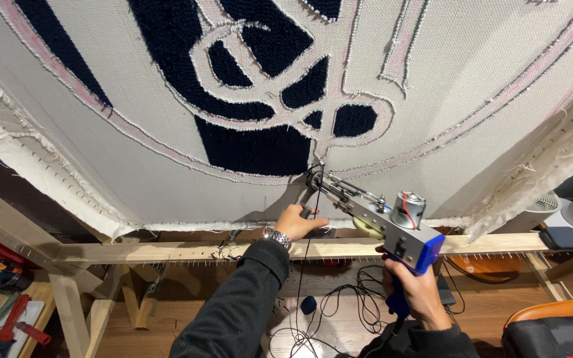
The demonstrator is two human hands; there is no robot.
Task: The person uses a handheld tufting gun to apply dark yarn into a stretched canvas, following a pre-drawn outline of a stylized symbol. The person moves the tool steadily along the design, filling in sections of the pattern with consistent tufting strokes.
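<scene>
Two hands steady a blue tufting gun (pixel 392 225) at lower middle: the right hand (pixel 419 292) wraps its handle, the left hand (pixel 298 222) (wearing a watch) grips the front handle, pushing its needle against the cloth (pixel 167 159) stretched on a wooden frame (pixel 167 252).

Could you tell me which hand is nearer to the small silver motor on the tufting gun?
Right. The right hand grips the blue handle below the motor; the left hand holds the front grip, farther away.
</scene>
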